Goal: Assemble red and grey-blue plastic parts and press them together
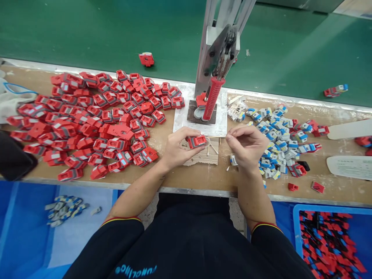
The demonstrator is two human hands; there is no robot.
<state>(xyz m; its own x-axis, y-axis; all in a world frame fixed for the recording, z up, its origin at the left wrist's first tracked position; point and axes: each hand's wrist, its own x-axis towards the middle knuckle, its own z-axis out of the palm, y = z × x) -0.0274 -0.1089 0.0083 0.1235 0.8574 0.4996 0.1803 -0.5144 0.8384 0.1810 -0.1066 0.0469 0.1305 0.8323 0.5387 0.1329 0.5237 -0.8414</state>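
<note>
My left hand holds a small red and grey plastic part between thumb and fingers, its recessed red side facing up. To the right, my right hand is closed in a pinch; whatever it holds, if anything, is too small to make out. Beneath and between the hands lies a torn piece of cardboard with a few cotton swabs on it. Just beyond stands a hand press with a red lever grip, and another red part sits at its base.
Many red and grey parts cover the bench on the left. White, blue and yellow pieces are heaped at right, beside a bag of swabs. A green belt runs behind. A blue bin of red and black pieces stands lower right.
</note>
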